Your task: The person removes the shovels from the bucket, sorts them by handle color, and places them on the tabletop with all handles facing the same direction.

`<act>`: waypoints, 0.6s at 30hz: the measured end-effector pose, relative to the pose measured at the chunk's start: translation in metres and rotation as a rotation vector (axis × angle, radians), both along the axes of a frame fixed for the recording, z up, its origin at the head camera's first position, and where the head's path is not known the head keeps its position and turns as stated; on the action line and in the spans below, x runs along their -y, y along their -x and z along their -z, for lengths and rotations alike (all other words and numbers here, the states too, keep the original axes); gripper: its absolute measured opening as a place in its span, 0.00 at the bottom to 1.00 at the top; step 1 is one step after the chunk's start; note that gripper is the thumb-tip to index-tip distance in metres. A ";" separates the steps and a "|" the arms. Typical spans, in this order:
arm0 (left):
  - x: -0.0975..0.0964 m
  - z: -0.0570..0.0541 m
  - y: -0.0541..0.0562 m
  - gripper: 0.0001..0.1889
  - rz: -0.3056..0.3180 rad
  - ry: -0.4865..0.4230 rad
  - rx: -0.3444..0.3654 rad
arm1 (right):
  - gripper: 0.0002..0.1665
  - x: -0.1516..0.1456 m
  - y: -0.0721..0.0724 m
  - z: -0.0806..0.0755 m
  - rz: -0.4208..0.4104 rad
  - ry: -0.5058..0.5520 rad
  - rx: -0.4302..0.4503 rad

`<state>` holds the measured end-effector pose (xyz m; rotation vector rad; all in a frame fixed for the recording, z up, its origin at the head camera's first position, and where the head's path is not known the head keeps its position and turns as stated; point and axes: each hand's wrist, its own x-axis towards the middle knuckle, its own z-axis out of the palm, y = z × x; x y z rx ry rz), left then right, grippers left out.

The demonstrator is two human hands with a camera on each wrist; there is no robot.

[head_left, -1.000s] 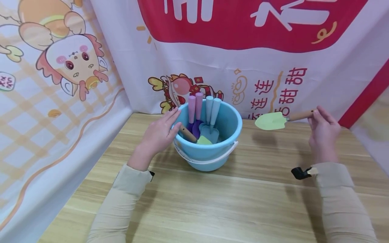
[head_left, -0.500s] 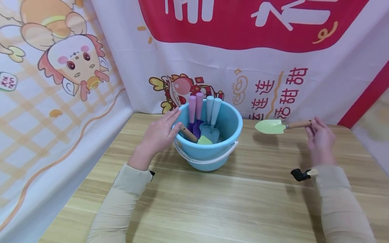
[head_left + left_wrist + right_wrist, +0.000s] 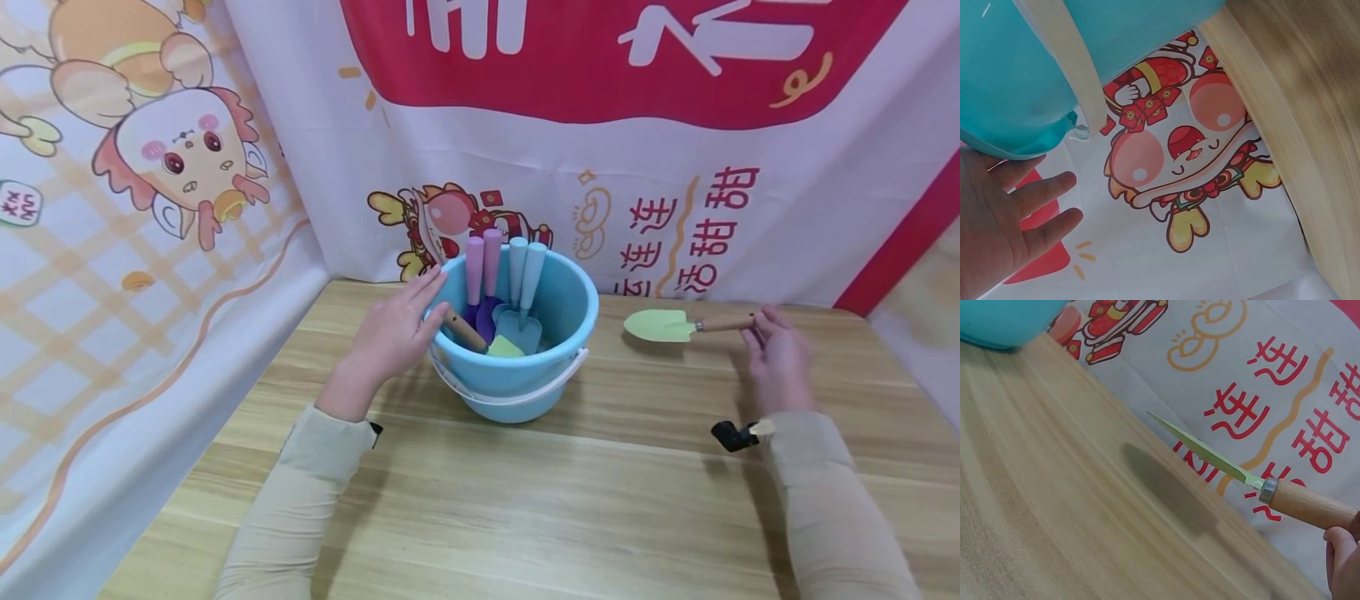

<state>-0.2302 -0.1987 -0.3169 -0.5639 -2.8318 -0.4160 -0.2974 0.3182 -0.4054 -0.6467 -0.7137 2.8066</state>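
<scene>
On the wooden table stands a light blue bucket with a white handle. My left hand rests at its left rim, fingers fairly straight and spread in the left wrist view. My right hand pinches the end of the wooden handle of a small trowel. Its pale green blade points left toward the bucket, and in the right wrist view the blade shows edge-on above its shadow. Inside the bucket are purple-handled tools, blue-handled tools and another green tool with a wooden handle.
A printed white cloth hangs right behind the table. Another patterned cloth closes off the left side. Small black devices sit at both wrists, the right one sticking out of the sleeve.
My right hand has lowered the trowel toward the table and shifted slightly left, coming nearer to me. The left hand and the bucket have stayed put.
</scene>
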 end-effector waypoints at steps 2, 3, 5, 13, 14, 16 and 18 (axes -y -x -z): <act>0.000 -0.001 0.000 0.33 -0.002 0.004 0.003 | 0.16 0.001 0.000 0.002 -0.009 0.002 0.008; 0.000 -0.001 -0.001 0.33 -0.003 0.006 0.005 | 0.16 0.002 -0.001 0.004 -0.012 0.002 0.011; 0.000 -0.001 -0.001 0.33 -0.002 0.007 0.008 | 0.15 0.002 -0.002 0.006 -0.007 0.002 0.021; 0.000 -0.001 0.000 0.33 -0.001 -0.004 0.002 | 0.14 -0.001 0.001 0.016 -0.027 -0.003 0.030; 0.000 -0.001 0.000 0.33 -0.002 -0.004 0.002 | 0.17 -0.001 0.002 0.017 -0.033 0.002 0.035; 0.000 -0.001 0.000 0.33 -0.003 -0.003 0.002 | 0.22 -0.001 0.003 0.020 -0.036 0.004 0.047; 0.000 -0.001 0.000 0.33 -0.005 -0.001 0.005 | 0.27 -0.002 0.004 0.023 -0.036 -0.001 0.057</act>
